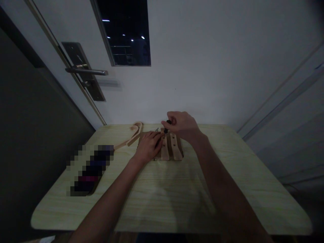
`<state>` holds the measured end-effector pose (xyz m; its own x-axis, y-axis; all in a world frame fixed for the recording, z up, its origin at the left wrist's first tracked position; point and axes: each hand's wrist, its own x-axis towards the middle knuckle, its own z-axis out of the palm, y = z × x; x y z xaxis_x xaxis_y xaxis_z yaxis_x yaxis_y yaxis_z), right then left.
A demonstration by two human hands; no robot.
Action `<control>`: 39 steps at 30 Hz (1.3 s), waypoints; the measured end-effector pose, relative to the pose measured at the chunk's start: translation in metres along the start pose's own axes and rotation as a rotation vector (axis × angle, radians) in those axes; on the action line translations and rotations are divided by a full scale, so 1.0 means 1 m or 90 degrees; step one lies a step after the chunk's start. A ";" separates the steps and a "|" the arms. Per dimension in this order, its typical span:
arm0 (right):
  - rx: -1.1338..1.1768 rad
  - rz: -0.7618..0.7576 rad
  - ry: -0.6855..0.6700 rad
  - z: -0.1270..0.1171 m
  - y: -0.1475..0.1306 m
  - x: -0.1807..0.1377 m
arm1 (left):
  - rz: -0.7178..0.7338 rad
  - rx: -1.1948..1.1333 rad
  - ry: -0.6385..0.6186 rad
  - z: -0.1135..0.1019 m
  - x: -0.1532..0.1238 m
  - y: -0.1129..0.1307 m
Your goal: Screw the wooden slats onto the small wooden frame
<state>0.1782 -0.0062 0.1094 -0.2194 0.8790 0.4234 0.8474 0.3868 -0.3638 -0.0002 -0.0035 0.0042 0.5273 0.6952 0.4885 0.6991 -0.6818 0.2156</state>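
My right hand (pixel 182 124) is closed around the short black handle of a screwdriver (pixel 166 130), which stands nearly upright over a pale wooden bar (pixel 165 152). Its tip meets the bar near one of the holes. My left hand (pixel 149 143) lies flat with fingers stretched out over a brown wooden piece, its fingertips beside the screwdriver's tip. To the right of that bar is a second wooden bar (pixel 176 152) with holes in it. Both bars rest across a brown base, mostly covered by my left hand and the bars.
A curved wooden hook-shaped piece (pixel 134 135) lies on the left of the pale wood-grain table (pixel 152 199). Nearer me is a dark, pixelated flat object (pixel 92 175). Small metal bits lie beside the wooden pieces. Behind the table stands a white door with a metal handle (pixel 87 71).
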 end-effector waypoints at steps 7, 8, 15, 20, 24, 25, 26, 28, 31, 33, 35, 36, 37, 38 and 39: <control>0.134 -0.056 -0.069 -0.006 0.011 0.002 | -0.007 0.002 -0.003 0.002 0.000 -0.002; 0.153 -0.064 -0.080 -0.007 0.013 0.002 | -0.006 0.003 0.000 0.003 -0.001 -0.002; 0.190 -0.079 -0.094 -0.013 0.019 0.004 | 0.005 -0.003 0.002 0.002 -0.001 -0.003; 0.139 -0.063 -0.105 -0.021 0.022 0.002 | -0.004 0.001 0.000 0.001 -0.001 -0.002; 0.041 -0.046 -0.065 -0.018 0.018 0.002 | -0.005 0.000 -0.005 0.001 -0.001 -0.001; 0.011 -0.040 -0.060 -0.017 0.015 0.003 | -0.005 0.001 -0.005 0.001 -0.001 -0.001; -0.020 -0.026 -0.059 -0.015 0.012 0.003 | -0.003 0.002 -0.004 0.001 0.000 -0.001; -0.067 0.006 -0.066 -0.011 0.007 0.003 | -0.001 0.005 -0.002 0.001 0.000 -0.001; -0.108 0.038 -0.043 -0.007 0.003 0.001 | -0.006 0.004 -0.004 0.001 0.000 0.000; -0.113 0.048 -0.018 -0.006 0.005 0.000 | -0.010 0.002 -0.008 0.000 0.000 0.000; -0.086 0.039 -0.004 -0.006 0.009 0.000 | -0.011 0.001 -0.008 0.000 0.000 0.000; -0.059 0.024 -0.005 -0.007 0.011 0.000 | -0.011 0.001 -0.009 0.000 0.000 0.000; -0.027 0.008 -0.010 -0.007 0.013 0.000 | -0.011 0.000 -0.009 0.000 0.000 0.000; 0.009 -0.012 -0.019 -0.008 0.014 0.001 | -0.011 0.000 -0.009 0.000 0.000 0.000; 0.046 -0.031 -0.031 -0.008 0.015 0.001 | -0.010 -0.001 -0.008 0.000 0.000 0.000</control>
<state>0.1942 -0.0019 0.1111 -0.2844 0.8700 0.4028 0.7981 0.4476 -0.4032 -0.0006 -0.0037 0.0044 0.5225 0.7089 0.4738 0.7070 -0.6708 0.2240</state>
